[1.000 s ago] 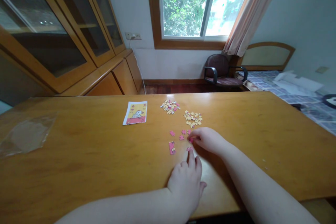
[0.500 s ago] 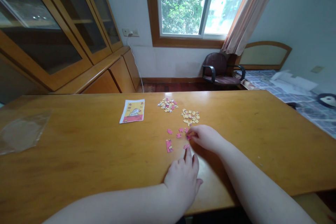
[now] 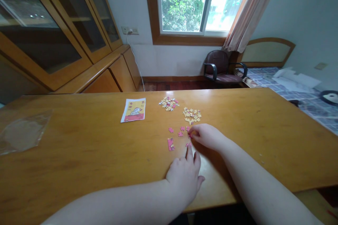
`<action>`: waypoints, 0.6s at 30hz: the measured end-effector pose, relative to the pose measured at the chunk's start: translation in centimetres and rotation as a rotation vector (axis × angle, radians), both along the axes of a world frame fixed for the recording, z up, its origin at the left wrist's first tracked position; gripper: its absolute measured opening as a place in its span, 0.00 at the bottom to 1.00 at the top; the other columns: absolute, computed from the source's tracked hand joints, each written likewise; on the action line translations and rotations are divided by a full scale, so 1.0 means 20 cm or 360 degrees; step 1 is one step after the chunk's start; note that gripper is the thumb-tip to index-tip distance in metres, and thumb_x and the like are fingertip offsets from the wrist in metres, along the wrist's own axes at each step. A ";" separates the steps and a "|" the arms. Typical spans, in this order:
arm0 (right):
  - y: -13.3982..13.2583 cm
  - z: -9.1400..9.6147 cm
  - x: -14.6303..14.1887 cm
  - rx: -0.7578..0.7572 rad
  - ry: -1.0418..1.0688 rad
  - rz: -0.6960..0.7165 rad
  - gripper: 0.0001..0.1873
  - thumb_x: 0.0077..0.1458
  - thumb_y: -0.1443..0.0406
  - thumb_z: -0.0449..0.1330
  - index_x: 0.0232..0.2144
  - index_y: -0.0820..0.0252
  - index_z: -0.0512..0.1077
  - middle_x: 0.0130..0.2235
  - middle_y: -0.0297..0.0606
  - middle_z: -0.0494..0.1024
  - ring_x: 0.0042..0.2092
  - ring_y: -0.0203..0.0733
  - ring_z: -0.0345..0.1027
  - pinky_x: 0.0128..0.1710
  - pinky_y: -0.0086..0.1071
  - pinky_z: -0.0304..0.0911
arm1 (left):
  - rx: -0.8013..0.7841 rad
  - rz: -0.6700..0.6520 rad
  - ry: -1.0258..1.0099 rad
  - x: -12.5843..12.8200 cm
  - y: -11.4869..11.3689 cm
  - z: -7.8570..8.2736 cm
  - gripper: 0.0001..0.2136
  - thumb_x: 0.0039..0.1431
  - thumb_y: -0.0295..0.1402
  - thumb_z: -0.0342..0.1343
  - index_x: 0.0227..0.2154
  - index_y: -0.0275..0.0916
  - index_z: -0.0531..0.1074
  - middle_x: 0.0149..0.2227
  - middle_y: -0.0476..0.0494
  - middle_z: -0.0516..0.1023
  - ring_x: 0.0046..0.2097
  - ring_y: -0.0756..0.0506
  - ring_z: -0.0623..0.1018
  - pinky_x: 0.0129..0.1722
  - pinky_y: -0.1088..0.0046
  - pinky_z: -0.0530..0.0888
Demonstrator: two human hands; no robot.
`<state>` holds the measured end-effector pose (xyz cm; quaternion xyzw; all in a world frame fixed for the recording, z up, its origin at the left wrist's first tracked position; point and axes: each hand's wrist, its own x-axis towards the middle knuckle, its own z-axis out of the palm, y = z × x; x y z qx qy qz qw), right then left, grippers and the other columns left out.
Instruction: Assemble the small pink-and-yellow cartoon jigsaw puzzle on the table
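Note:
My left hand (image 3: 185,174) lies over the wooden table with its fingers apart. Its index fingertip touches a small pink jigsaw piece (image 3: 187,144). Just beyond it, my right hand (image 3: 207,135) pinches another pink jigsaw piece (image 3: 189,135), mostly covered by the fingers. Several loose pink pieces (image 3: 180,134) lie left of the right hand. A joined pink section of puzzle (image 3: 171,144) sits left of the left index finger. Farther back are a heap of yellow pieces (image 3: 192,115) and a mixed heap (image 3: 169,103).
A picture card (image 3: 134,110) with a white animal lies at the back left of the table (image 3: 92,154). A clear plastic bag (image 3: 25,132) rests at the far left. Beyond the table stand a chair (image 3: 220,65), a glass-door cabinet (image 3: 87,56) and a bed (image 3: 285,88).
The view has shifted slightly. Both hands keep nearly the same places, the right still pinching its piece and the left fingertip still on the other.

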<state>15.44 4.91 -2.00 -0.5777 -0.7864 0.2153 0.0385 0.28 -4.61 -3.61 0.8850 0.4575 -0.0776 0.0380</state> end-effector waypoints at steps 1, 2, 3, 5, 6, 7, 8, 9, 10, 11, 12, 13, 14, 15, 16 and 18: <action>0.00 0.00 0.00 0.0006 -0.0021 -0.0022 0.11 0.54 0.62 0.57 0.39 0.52 0.78 0.36 0.37 0.80 0.35 0.40 0.71 0.32 0.28 0.59 | 0.0002 0.0000 0.0001 0.00 0.00 0.00 0.33 0.57 0.50 0.53 0.61 0.36 0.60 0.63 0.21 0.58 0.39 0.37 0.79 0.35 0.61 0.74; 0.00 0.00 -0.01 0.0010 -0.0042 -0.0040 0.11 0.54 0.61 0.58 0.38 0.52 0.78 0.35 0.37 0.80 0.34 0.40 0.71 0.32 0.28 0.59 | 0.0001 -0.0001 0.0004 0.00 0.00 0.00 0.32 0.57 0.50 0.52 0.61 0.36 0.60 0.63 0.21 0.57 0.39 0.37 0.79 0.36 0.61 0.74; 0.00 0.00 -0.01 0.0011 -0.0062 -0.0050 0.11 0.53 0.60 0.59 0.37 0.52 0.78 0.34 0.37 0.80 0.33 0.40 0.71 0.31 0.29 0.58 | -0.0003 -0.0002 0.0009 0.00 0.00 0.00 0.32 0.58 0.50 0.52 0.61 0.36 0.60 0.63 0.21 0.57 0.39 0.37 0.79 0.36 0.61 0.74; 0.00 0.00 -0.02 0.0003 -0.0079 -0.0050 0.10 0.53 0.60 0.59 0.37 0.52 0.78 0.33 0.36 0.79 0.33 0.39 0.70 0.31 0.29 0.58 | -0.0014 -0.0011 0.0019 0.00 0.00 0.01 0.32 0.58 0.49 0.52 0.61 0.36 0.60 0.63 0.21 0.57 0.39 0.37 0.79 0.36 0.61 0.74; 0.00 0.00 -0.02 -0.0005 -0.0074 -0.0042 0.10 0.53 0.61 0.59 0.37 0.52 0.78 0.33 0.36 0.79 0.33 0.39 0.70 0.31 0.29 0.58 | -0.0022 -0.0015 0.0021 0.00 0.00 0.02 0.32 0.58 0.49 0.52 0.61 0.36 0.60 0.63 0.21 0.57 0.40 0.37 0.79 0.36 0.61 0.74; 0.00 -0.01 -0.03 -0.0020 -0.0065 -0.0032 0.10 0.53 0.62 0.59 0.36 0.52 0.78 0.33 0.35 0.79 0.33 0.39 0.70 0.32 0.28 0.58 | -0.0030 -0.0019 0.0022 0.00 0.00 0.02 0.32 0.58 0.49 0.52 0.61 0.35 0.60 0.63 0.21 0.57 0.40 0.37 0.79 0.36 0.62 0.75; 0.00 -0.01 -0.03 -0.0037 -0.0052 -0.0025 0.09 0.52 0.63 0.59 0.36 0.52 0.77 0.33 0.35 0.79 0.33 0.38 0.70 0.32 0.28 0.58 | -0.0038 -0.0022 0.0023 0.00 0.00 0.03 0.32 0.58 0.49 0.52 0.61 0.35 0.60 0.63 0.21 0.57 0.40 0.37 0.79 0.37 0.62 0.75; -0.01 -0.01 -0.03 -0.0056 -0.0038 -0.0018 0.09 0.52 0.63 0.59 0.36 0.53 0.77 0.33 0.35 0.79 0.32 0.38 0.70 0.31 0.27 0.58 | -0.0043 -0.0021 0.0024 0.00 0.00 0.03 0.32 0.58 0.49 0.52 0.61 0.35 0.60 0.63 0.21 0.56 0.41 0.37 0.79 0.37 0.62 0.75; -0.01 -0.02 -0.02 -0.0075 -0.0021 -0.0008 0.09 0.52 0.63 0.59 0.36 0.54 0.77 0.33 0.35 0.79 0.32 0.37 0.69 0.31 0.27 0.57 | -0.0044 -0.0020 0.0027 0.00 0.00 0.03 0.32 0.59 0.49 0.52 0.61 0.35 0.59 0.63 0.22 0.56 0.41 0.38 0.79 0.37 0.62 0.75; -0.01 -0.02 -0.02 -0.0091 -0.0007 0.0001 0.08 0.52 0.63 0.59 0.36 0.55 0.76 0.33 0.35 0.79 0.32 0.37 0.69 0.30 0.27 0.57 | -0.0043 -0.0018 0.0032 0.00 0.00 0.03 0.32 0.58 0.49 0.52 0.61 0.35 0.59 0.64 0.22 0.56 0.40 0.38 0.80 0.37 0.62 0.75; -0.01 -0.02 -0.02 -0.0098 0.0004 0.0007 0.08 0.52 0.63 0.60 0.35 0.55 0.76 0.33 0.35 0.78 0.31 0.36 0.68 0.30 0.26 0.57 | -0.0039 -0.0018 0.0035 0.00 0.00 0.02 0.33 0.58 0.49 0.52 0.61 0.35 0.59 0.64 0.22 0.56 0.40 0.38 0.80 0.36 0.62 0.75; 0.00 -0.02 -0.01 -0.0093 0.0013 0.0004 0.08 0.52 0.63 0.60 0.35 0.56 0.75 0.33 0.35 0.78 0.31 0.36 0.68 0.30 0.26 0.56 | -0.0033 -0.0021 0.0035 0.00 0.00 0.02 0.33 0.58 0.49 0.52 0.61 0.34 0.59 0.64 0.22 0.56 0.40 0.38 0.80 0.36 0.62 0.75; 0.00 -0.02 -0.01 -0.0079 0.0018 -0.0005 0.08 0.52 0.62 0.60 0.35 0.56 0.75 0.32 0.35 0.78 0.31 0.36 0.67 0.29 0.26 0.56 | -0.0031 -0.0025 0.0033 0.00 0.00 0.01 0.33 0.58 0.49 0.52 0.61 0.34 0.59 0.64 0.22 0.56 0.40 0.38 0.80 0.36 0.61 0.75; 0.00 -0.02 0.00 -0.0065 0.0021 -0.0016 0.08 0.52 0.62 0.60 0.36 0.56 0.75 0.32 0.35 0.78 0.30 0.35 0.67 0.29 0.26 0.55 | -0.0029 -0.0030 0.0030 0.00 0.00 0.01 0.33 0.58 0.49 0.52 0.62 0.34 0.59 0.64 0.22 0.56 0.40 0.37 0.80 0.36 0.61 0.75; 0.00 -0.02 0.01 -0.0055 0.0024 -0.0025 0.09 0.52 0.61 0.60 0.37 0.55 0.75 0.31 0.35 0.77 0.30 0.35 0.67 0.29 0.27 0.54 | -0.0026 -0.0034 0.0024 0.00 0.00 0.01 0.33 0.58 0.49 0.52 0.62 0.34 0.59 0.64 0.22 0.56 0.40 0.37 0.80 0.36 0.61 0.75; 0.00 -0.01 0.02 -0.0060 0.0034 -0.0029 0.10 0.52 0.60 0.61 0.38 0.53 0.75 0.30 0.34 0.76 0.28 0.35 0.66 0.27 0.27 0.53 | -0.0019 -0.0038 0.0016 0.00 0.01 0.01 0.33 0.58 0.49 0.52 0.62 0.34 0.58 0.64 0.22 0.56 0.40 0.37 0.79 0.36 0.61 0.75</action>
